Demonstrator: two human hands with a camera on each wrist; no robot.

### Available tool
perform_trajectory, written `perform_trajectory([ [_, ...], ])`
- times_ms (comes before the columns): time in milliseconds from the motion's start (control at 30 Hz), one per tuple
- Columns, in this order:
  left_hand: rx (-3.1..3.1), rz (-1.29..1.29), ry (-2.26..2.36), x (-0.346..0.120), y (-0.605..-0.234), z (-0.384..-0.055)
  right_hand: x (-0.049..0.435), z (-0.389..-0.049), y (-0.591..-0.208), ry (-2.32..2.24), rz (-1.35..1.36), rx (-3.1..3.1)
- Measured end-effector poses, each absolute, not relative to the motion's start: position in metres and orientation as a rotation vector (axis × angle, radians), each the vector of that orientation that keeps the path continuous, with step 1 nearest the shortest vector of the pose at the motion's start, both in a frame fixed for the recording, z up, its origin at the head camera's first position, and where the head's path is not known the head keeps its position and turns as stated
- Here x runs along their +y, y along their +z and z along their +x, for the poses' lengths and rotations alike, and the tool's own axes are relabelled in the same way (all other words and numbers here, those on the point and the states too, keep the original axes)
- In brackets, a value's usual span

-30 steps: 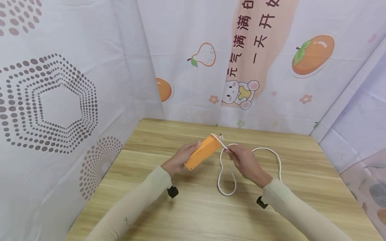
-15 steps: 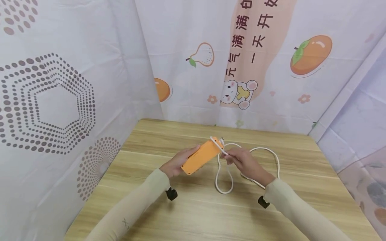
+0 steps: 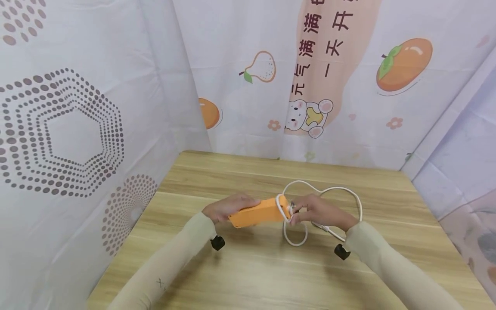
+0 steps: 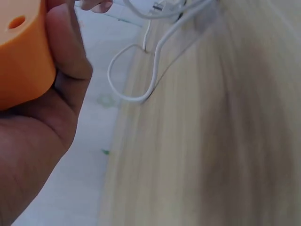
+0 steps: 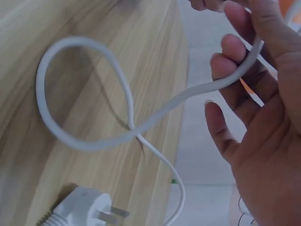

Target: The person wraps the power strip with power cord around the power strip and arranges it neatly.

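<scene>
My left hand (image 3: 232, 206) grips one end of an orange power strip (image 3: 257, 214), a long box with small holes at its corners, held above the table. The left wrist view shows fingers curled round its rounded orange end (image 4: 28, 70). A white power cord (image 3: 296, 244) passes over the strip's far end in a bend. My right hand (image 3: 315, 212) is right at that end and pinches the cord between thumb and index finger. In the right wrist view, the cord (image 5: 164, 109) runs across the other, loosely bent fingers.
The cord's slack loops over the wooden table (image 3: 240, 267). Its white plug (image 5: 84, 207), with flat metal prongs, lies on the table near my right wrist. Printed curtains (image 3: 232, 38) stand behind and at both sides of the table.
The power strip has turned from a steep slant to nearly level and come down slightly. My right hand has moved in to its end, where the cord now bends over the strip.
</scene>
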State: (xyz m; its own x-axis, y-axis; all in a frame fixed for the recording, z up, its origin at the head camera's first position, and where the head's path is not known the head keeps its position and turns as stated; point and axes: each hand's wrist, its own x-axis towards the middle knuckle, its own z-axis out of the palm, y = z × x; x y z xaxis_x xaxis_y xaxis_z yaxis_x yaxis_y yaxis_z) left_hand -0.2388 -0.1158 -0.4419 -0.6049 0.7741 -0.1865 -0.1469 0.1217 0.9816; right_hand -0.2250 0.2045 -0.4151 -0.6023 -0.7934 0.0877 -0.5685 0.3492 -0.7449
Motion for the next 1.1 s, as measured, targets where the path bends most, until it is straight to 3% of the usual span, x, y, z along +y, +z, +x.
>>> perform_trajectory([
  [367, 1.994, 0.952, 1.05, -0.098, -0.42, -0.236, 0.18, -0.227, -0.419, -0.466, -1.775, 2.525],
  [667, 2.225, 1.16, 0.746, -0.081, -0.432, -0.229, 0.173, -0.227, -0.417, -0.157, -1.776, 2.795],
  [800, 2.427, 1.078, 0.657, -0.08, -0.44, -0.227, 0.173, -0.229, -0.415, -0.113, -1.737, 2.912],
  [1100, 2.734, 0.874, 0.591, -0.074, -0.445, -0.226, 0.169, -0.228, -0.412, -0.169, -1.372, 3.12],
])
